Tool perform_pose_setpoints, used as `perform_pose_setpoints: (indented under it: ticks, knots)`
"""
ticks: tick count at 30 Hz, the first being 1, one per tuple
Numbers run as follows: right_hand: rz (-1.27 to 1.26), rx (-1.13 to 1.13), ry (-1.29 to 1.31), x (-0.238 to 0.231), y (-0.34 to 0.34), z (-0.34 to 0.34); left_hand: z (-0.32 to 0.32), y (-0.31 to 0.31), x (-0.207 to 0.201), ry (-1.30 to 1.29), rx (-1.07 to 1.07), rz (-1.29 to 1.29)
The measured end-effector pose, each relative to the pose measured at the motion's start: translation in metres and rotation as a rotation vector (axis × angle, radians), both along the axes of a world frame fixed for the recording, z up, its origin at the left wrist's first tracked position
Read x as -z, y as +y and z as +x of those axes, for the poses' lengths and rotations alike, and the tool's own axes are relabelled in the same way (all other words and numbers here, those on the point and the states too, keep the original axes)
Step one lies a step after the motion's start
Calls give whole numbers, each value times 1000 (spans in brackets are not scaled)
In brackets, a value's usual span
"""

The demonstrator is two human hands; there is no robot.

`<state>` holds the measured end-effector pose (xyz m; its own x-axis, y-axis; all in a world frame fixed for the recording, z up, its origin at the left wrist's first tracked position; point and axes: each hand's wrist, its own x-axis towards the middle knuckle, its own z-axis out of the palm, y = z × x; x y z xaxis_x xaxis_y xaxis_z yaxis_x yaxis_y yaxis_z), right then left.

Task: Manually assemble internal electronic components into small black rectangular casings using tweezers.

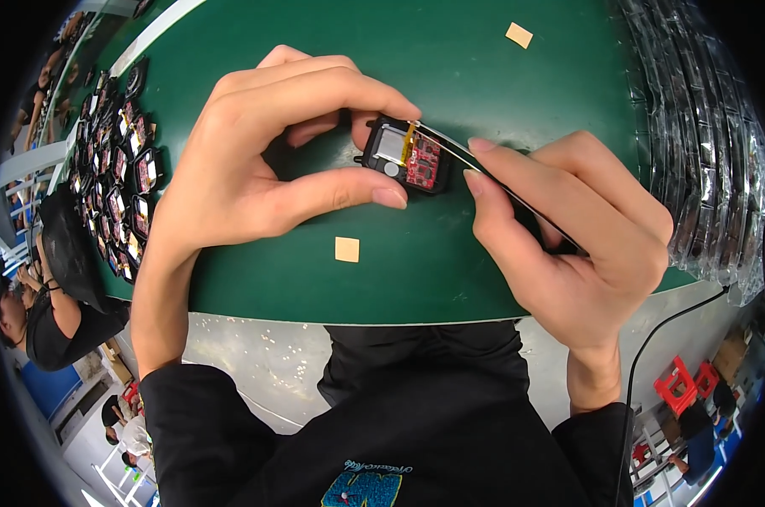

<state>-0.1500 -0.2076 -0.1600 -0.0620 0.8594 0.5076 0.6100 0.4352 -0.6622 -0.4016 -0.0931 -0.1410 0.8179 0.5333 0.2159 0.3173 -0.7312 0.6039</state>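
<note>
1. Black sleeves (230,422) framing the bottom edge.
2. L hand (264,160) pinching small black device (404,156) (red board showing) on green table (450,76).
3. R hand (568,228) gripping tweezers (484,173), tips touching device.

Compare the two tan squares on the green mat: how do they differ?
Near square lies just below the left hand, close to the table's front edge; far square sits alone toward the back, beyond the right hand. Near square sits edge-on to the view; far square is turned at an angle and looks smaller. Both are flat, tan, untouched on the green mat.
</note>
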Motion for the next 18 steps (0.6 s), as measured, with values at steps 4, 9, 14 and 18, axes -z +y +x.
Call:
perform_pose_setpoints:
  ticks: [4, 9, 14, 18]
  knots:
    - [-9, -4, 14, 1, -1, -2, -1, 3, -2, 26, 32, -32]
    - [-171, -65, 61, -9, 0, 6, -7, 12, -3, 16, 108, -105]
    - [-248, -69, 111, -11, -2, 7, -7, 12, -7, 83, 131, -107]
    - [-255, -63, 135, -8, -2, 5, -7, 12, -5, 76, 129, -109]
